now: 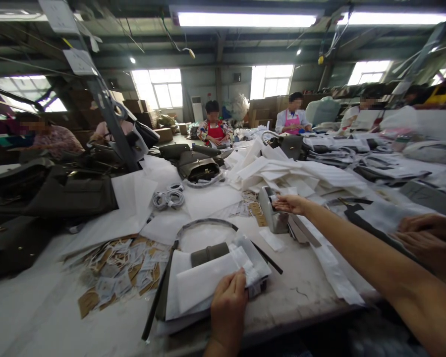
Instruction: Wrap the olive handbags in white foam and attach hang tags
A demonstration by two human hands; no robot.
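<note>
A dark olive handbag (210,254) lies on the table in front of me, partly covered by white wrapping sheet (204,280). Its handle (208,221), wrapped in clear film, arches behind it. My left hand (229,300) is closed, thumb and fingers pinching the wrapping at the bag's near right edge. Stretched out to the right, my right hand (293,204) has its fingertips together at the top of a grey tape dispenser (277,218). They appear to pinch the tape end, which is too small to make out clearly.
Tags with strings (122,270) lie in a heap at left. Dark bags (74,193) are piled beyond them. White sheets (282,171) and coiled straps (168,198) lie further back. A co-worker's hands (431,235) are close at right. A metal post (109,114) rises at left.
</note>
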